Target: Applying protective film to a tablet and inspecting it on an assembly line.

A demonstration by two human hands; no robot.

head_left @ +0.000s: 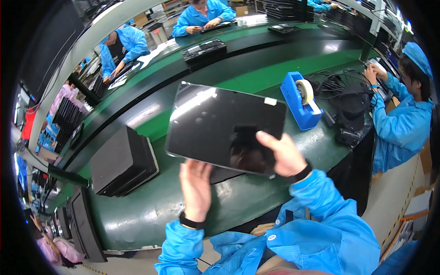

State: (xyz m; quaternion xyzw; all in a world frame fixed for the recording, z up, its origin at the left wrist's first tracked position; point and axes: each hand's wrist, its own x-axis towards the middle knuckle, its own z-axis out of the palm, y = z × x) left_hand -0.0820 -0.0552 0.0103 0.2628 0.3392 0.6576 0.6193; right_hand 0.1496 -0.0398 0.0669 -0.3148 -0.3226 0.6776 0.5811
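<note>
A thin black glossy display panel (215, 126), like a tablet screen, is held tilted above the bench. A small white sticker (270, 101) sits near its upper right corner. My right hand (288, 156) grips the panel's lower right side, thumb on the glass and fingers hidden behind. At the lower edge, my left hand (196, 192) has its fingers stretched out, their tips reaching the panel's underside; whether they bear its weight I cannot tell. Part of a dark flat piece (223, 175) lies on the bench under the panel.
Left of the panel stands a stack of black foam-like pads (120, 160). A blue tape dispenser (298, 103) is at right, beside black cables and a dark device (352, 112). Black trays (204, 50) rest farther back. Co-workers in blue sit across and at right (401, 114).
</note>
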